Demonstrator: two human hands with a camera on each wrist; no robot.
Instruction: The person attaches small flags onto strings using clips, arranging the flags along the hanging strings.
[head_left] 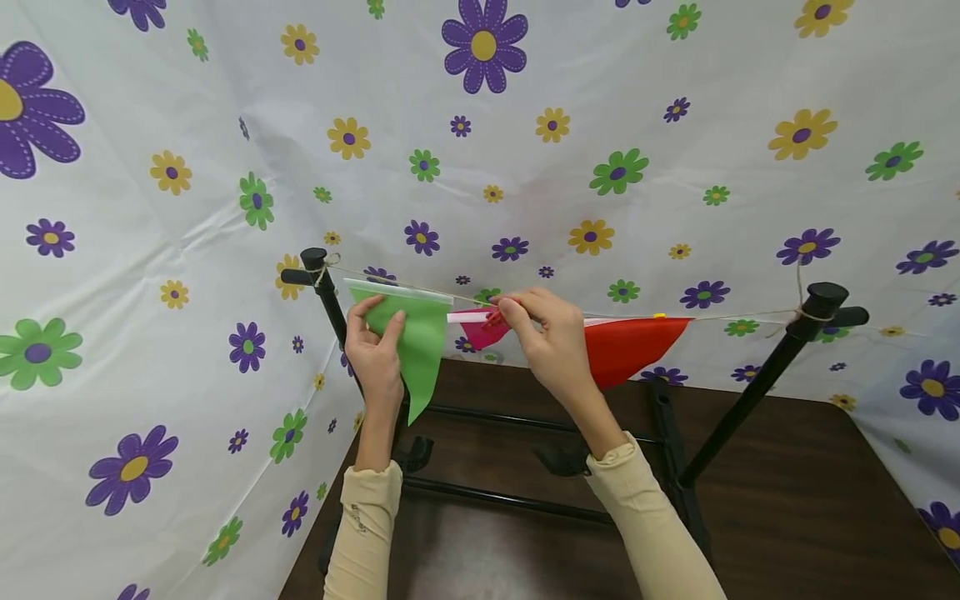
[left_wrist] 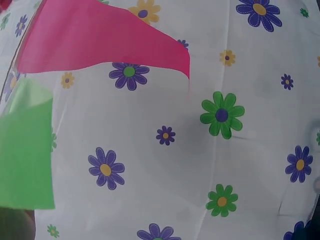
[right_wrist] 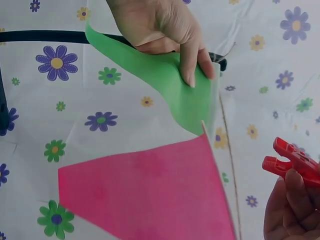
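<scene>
My left hand point(head_left: 375, 358) pinches a green pennant point(head_left: 422, 342) by its upper left part, thumb in front, with its white top band close to the string point(head_left: 472, 298). In my right hand point(head_left: 553, 340) is a red clothespin point(right_wrist: 295, 160), and the right wrist view shows its jaws spread with nothing between them. A pink pennant point(right_wrist: 140, 185) hangs beside the green one, partly hidden by the right hand in the head view. Right of that hand, a red pennant point(head_left: 630, 342) hangs from the string, with a small yellow piece point(head_left: 659, 316) at its top edge.
Two black posts, left point(head_left: 327, 292) and right point(head_left: 772, 367), carry the tied string ends. Their black frame, with crossbars point(head_left: 510, 495), stands on a dark brown table point(head_left: 810, 500). A white flower-printed sheet point(head_left: 420, 100) covers the back and left side.
</scene>
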